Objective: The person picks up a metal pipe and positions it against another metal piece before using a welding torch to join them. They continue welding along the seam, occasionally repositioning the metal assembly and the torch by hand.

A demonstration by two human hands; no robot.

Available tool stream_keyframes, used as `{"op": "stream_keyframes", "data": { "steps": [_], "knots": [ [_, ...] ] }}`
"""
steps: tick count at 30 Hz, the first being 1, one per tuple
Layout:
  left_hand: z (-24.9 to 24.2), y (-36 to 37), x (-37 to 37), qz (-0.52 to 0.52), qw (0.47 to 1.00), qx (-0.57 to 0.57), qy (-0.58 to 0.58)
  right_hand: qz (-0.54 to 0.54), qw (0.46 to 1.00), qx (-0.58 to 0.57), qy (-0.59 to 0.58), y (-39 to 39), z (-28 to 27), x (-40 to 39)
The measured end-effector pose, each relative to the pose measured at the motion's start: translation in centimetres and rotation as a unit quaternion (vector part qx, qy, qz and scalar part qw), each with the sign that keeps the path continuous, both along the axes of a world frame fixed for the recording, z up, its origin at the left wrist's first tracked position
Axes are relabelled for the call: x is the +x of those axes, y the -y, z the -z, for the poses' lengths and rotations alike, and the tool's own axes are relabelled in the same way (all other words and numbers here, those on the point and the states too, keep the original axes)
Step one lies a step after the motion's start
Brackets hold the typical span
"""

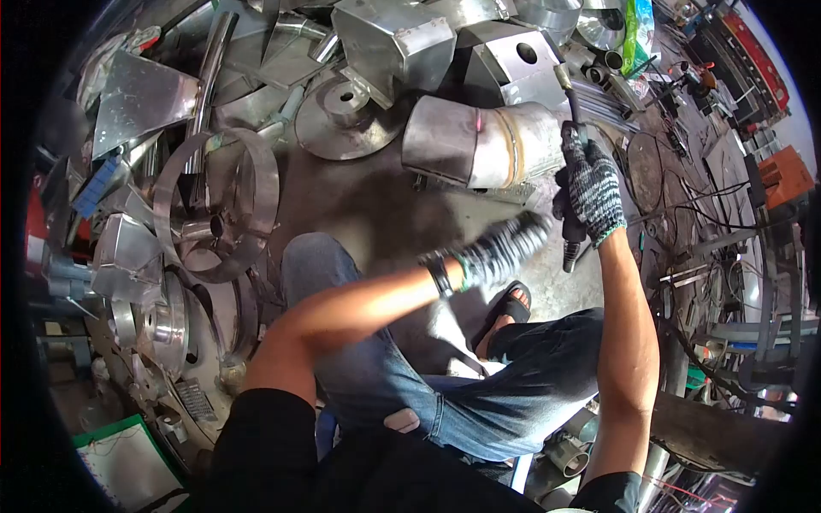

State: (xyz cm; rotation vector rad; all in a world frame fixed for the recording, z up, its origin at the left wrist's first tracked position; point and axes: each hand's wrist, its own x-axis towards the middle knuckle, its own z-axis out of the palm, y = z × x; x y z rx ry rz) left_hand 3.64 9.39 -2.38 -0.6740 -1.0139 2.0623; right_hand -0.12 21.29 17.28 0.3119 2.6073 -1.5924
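Observation:
A black welding torch (571,231) stands nearly upright in my right hand (594,190), which wears a grey knitted glove and has its fingers wrapped round the handle. The torch's neck and nozzle point up and away from me. Just left of it lies a metal cylinder (479,144) on its side, with a brownish seam around it, on a perforated metal piece (513,195). My left hand (506,250), gloved too, is in the air below the cylinder, near the torch. Motion blurs its fingers, so whether they hold anything is unclear.
Sheet-metal boxes (398,47) and a round flanged disc (346,115) lie beyond the cylinder. A large metal ring (265,192) and more parts fill the left side. Cables (701,201) and tools spread over the right. A white board with a green edge (128,466) is at lower left.

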Motion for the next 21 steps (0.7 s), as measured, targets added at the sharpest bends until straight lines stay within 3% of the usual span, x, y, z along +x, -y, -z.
{"op": "stream_keyframes", "data": {
  "steps": [1, 2, 3, 5, 7, 9, 10, 11, 13, 15, 16, 17, 18, 21],
  "knots": [
    [-1.0, -0.6, 2.9, -0.012, 0.927, -0.274, -0.258, -0.006, 1.0, -0.02, 0.007, 0.9, 0.0, 0.2],
    [-2.5, -1.0, 5.4, -0.022, 0.717, -0.507, -0.478, -0.01, 0.997, -0.066, 0.04, 1.5, 0.6, 0.1],
    [-3.8, -1.1, 7.1, -0.03, 0.404, -0.665, -0.627, -0.048, 0.998, -0.042, -0.007, 2.0, 1.5, 0.2],
    [-5.6, -0.4, 8.7, 0.024, 0.546, -0.61, -0.574, -0.015, 0.994, -0.088, 0.059, 3.3, 1.7, 0.8],
    [-4.4, 0.9, 9.1, -0.026, 0.531, -0.588, -0.61, -0.017, 0.992, -0.101, 0.07, 3.6, 4.1, 1.0],
    [-3.8, 2.0, 9.3, 0.007, 0.525, -0.595, -0.609, -0.086, 0.995, -0.039, 0.014, 3.9, 6.2, 0.5],
    [-3.4, 2.1, 9.5, 0.005, 0.576, -0.579, -0.578, -0.01, 0.989, -0.09, 0.114, 5.7, 4.7, 1.3],
    [-3.0, 2.1, 9.8, 0.005, 0.626, -0.558, -0.545, -0.045, 0.995, -0.069, 0.064, 5.4, 7.0, 0.8],
    [-2.9, 2.3, 10.3, -0.012, 0.546, -0.622, -0.561, -0.042, 0.988, -0.043, 0.144, 6.5, 6.5, 1.1],
    [-1.7, 1.3, 10.8, -0.028, 0.626, -0.589, -0.51, -0.053, 0.986, -0.014, 0.159, 6.8, 7.7, 0.7],
    [-1.8, 1.4, 10.7, -0.033, 0.629, -0.588, -0.507, -0.13, 0.987, 0.025, 0.09, 5.1, 10.7, -0.3],
    [-2.0, 1.6, 10.6, -0.023, 0.676, -0.554, -0.486, -0.207, 0.976, 0.062, 0.02, 3.6, 12.9, -1.3],
    [-1.9, 1.7, 10.4, -0.012, 0.719, -0.518, -0.464, -0.211, 0.975, 0.065, 0.021, 4.1, 12.7, -1.4],
    [-1.1, 1.4, 9.7, -0.003, 0.72, -0.528, -0.451, -0.186, 0.98, 0.065, 0.025, 5.7, 10.7, -1.3]
  ]
}}
